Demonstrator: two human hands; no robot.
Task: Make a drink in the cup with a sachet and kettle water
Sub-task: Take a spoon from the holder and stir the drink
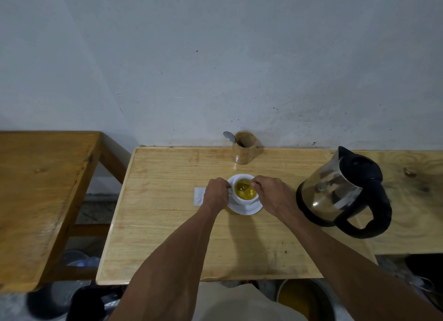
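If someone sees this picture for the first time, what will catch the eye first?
The white cup of yellow drink on its saucer, mid-table, with the left hand at its handle side and the right hand holding a spoon in the liquid. Next, the steel kettle at the right, and a wooden holder by the wall.

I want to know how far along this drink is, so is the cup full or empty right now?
Partly full. The white cup holds yellow liquid below the rim, and the right hand holds a spoon dipped in it.
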